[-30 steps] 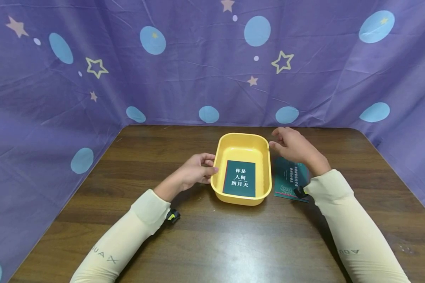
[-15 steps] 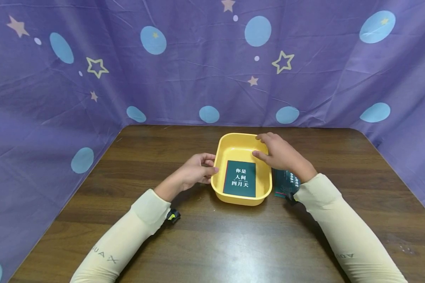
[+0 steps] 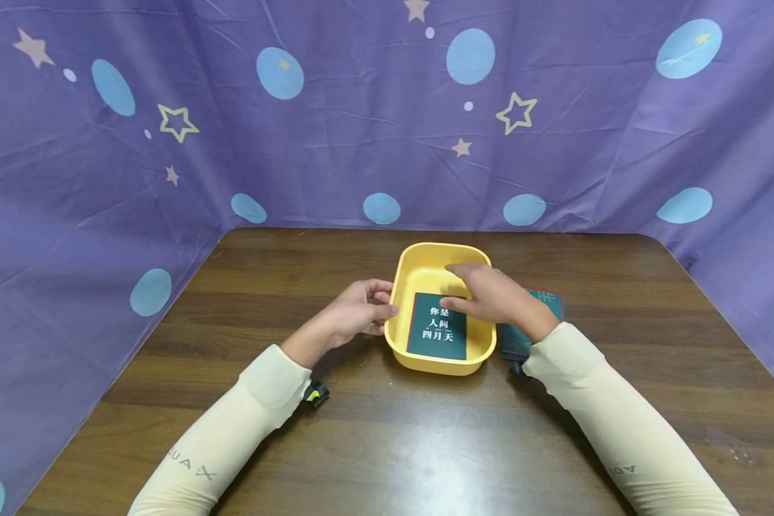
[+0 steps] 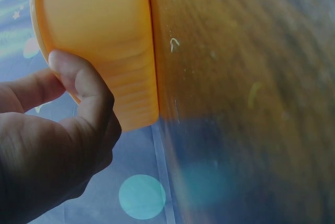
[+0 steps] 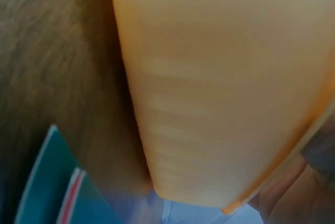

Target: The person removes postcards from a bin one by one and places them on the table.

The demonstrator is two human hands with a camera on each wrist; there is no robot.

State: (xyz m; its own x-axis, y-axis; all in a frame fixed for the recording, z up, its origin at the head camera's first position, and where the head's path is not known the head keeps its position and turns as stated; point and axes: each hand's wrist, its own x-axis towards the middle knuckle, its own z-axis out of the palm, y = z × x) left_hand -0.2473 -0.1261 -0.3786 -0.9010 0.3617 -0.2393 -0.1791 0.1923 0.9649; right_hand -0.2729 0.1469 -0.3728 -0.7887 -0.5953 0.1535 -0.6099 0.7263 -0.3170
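Note:
A yellow plastic basin (image 3: 440, 368) stands on the table, with a dark green book (image 3: 436, 344) lying flat inside it, white Chinese characters on its cover. My left hand (image 3: 355, 312) pinches the basin's left rim between thumb and fingers; in the left wrist view this hand (image 4: 68, 124) is at the rim beside the basin's side wall (image 4: 99, 30). My right hand (image 3: 493, 295) reaches over the right rim, its fingers spread above the book and holding nothing. In the right wrist view the outer wall of the basin (image 5: 199, 93) hides most of this hand.
Right of the basin, a second green book (image 3: 514, 344) with a red stripe lies partly under my right wrist; its corner (image 5: 39, 192) shows in the right wrist view. The brown wooden table (image 3: 387, 444) ends at a purple curtain (image 3: 335, 143) behind.
My right hand has moved left and toward me, from beside the basin's right rim to over its inside. My left hand, the basin and the book in it have stayed put.

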